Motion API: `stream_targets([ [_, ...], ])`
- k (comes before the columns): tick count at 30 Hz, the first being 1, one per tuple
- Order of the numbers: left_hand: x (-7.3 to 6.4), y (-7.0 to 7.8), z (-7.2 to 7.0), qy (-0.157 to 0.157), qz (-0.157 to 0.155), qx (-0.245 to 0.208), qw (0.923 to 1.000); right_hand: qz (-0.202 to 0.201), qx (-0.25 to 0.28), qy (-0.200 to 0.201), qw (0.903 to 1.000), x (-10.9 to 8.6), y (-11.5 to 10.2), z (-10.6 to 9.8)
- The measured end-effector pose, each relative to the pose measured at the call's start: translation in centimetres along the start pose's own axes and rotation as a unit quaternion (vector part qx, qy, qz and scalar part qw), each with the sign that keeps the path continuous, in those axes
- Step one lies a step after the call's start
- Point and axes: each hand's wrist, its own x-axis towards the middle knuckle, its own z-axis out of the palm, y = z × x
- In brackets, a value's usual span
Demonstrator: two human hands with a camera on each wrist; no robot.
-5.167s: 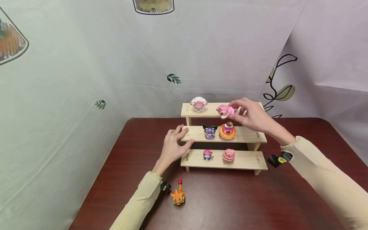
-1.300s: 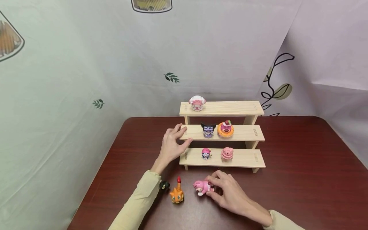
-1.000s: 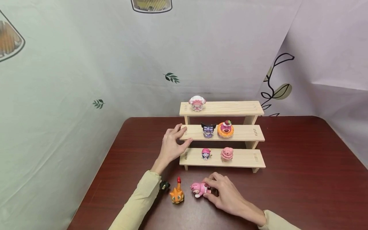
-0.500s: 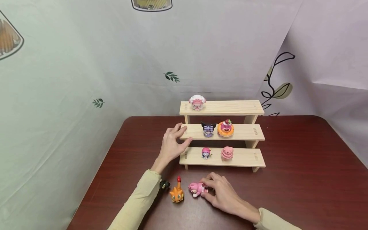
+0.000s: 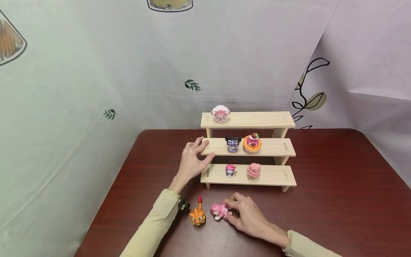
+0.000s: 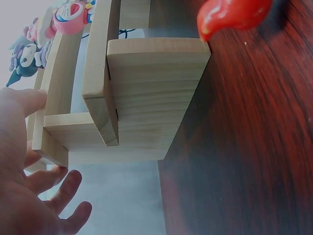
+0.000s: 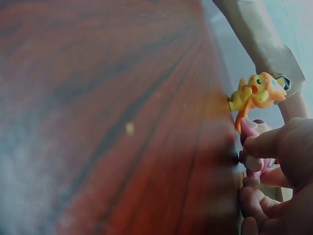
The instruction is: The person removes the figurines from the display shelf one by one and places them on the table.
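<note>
Pink figurine [image 5: 217,210] being pinched by fingers of the right hand [image 5: 249,217]
A wooden rack [image 5: 273,145] is being gripped by the left hand [image 5: 192,161].

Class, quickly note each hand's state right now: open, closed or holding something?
Left hand: holding the end of the middle shelf.
Right hand: holding the pink figurine.

Head view: high above the near side of the tabletop [image 5: 337,171], facing forward and down, both far corners in frame. Left wrist: low, rolled sideways, close against the left end of the wooden stand [image 6: 146,93], which head view shares. Right wrist: rolled, skimming the surface toward the left edge; orange figure [image 7: 265,93] common with head.
</note>
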Motion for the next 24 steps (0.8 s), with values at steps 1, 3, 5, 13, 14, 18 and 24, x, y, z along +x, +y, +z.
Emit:
stream_targets([
  [1,0.00,0.02,-0.02,0.000,-0.001,-0.001,1.0000,0.001,0.001,-0.001,1.0000,0.02,-0.02,0.03],
  [3,0.02,0.03,-0.04,-0.001,-0.002,-0.001,1.0000,0.003,0.000,-0.001,1.0000,0.05,-0.06,0.11],
  [5,0.02,0.06,-0.06,-0.001,-0.001,-0.001,1.0000,0.005,0.000,-0.002,1.0000,0.08,-0.12,0.17],
  [13,-0.05,0.06,-0.06,-0.005,-0.005,-0.001,1.0000,0.003,-0.018,-0.006,0.9998,0.10,-0.25,0.38],
  [14,-0.06,0.08,-0.08,-0.005,-0.005,-0.002,1.0000,0.004,-0.021,-0.006,0.9997,0.11,-0.25,0.39],
  [18,-0.05,0.10,-0.09,-0.005,-0.005,-0.004,1.0000,-0.001,-0.032,-0.006,0.9995,0.16,-0.32,0.36],
  [24,-0.06,0.03,-0.02,-0.004,-0.003,-0.004,1.0000,-0.005,-0.042,-0.012,0.9990,0.27,-0.47,0.30],
])
